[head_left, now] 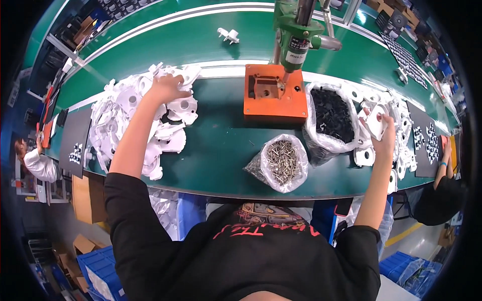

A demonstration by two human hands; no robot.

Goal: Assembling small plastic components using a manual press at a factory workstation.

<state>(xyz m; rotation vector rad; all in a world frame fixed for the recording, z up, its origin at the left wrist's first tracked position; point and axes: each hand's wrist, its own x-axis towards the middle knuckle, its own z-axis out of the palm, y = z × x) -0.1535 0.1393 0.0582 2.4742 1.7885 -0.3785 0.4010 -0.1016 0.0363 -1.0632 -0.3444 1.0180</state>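
Note:
My left hand (pixel 168 88) reaches over a heap of white plastic parts (pixel 131 100) on the left of the bench. Its fingers are apart, with their tips close to the parts, and nothing shows lifted in them. On the right, my right hand (pixel 383 134) grips a white plastic housing (pixel 374 122) with a round hole, held above a second pile of similar white parts (pixel 405 156). Between my hands stands a green press (pixel 295 42), its tool over an orange fixture block (pixel 274 111).
A clear bag of small metal pins (pixel 283 161) and a bag of black plastic pieces (pixel 331 115) sit on the green bench (pixel 216 150). One white part (pixel 229 35) lies beyond the rail. Co-workers sit at far left (pixel 40 163) and far right (pixel 436 203).

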